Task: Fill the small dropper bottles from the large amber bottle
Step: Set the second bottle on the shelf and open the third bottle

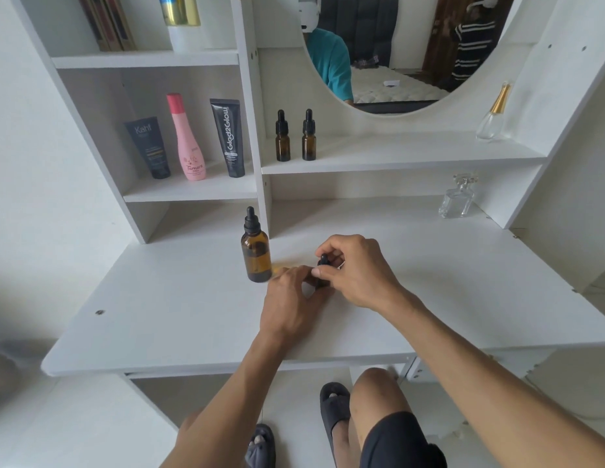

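Both hands meet at tabletop (193,315) centre. Left hand (291,298) curls round the body of a small dropper bottle (319,282), mostly hidden. Right hand (355,268) pinches its black dropper cap (323,260) from above. Step looks like unscrewing or re-screwing the cap; cannot tell which. Large amber bottle (256,256) stands upright, capped, just beside the left hand at 10 o'clock. If opening: next, cap off, then open the large bottle and draw liquid. Farther, 12 o'clock shelf: two more dropper bottles (296,140), capped, untouched. Cosmetic tubes (193,143) at 11 o'clock shelf, clear perfume bottle (458,201) at 2 o'clock.
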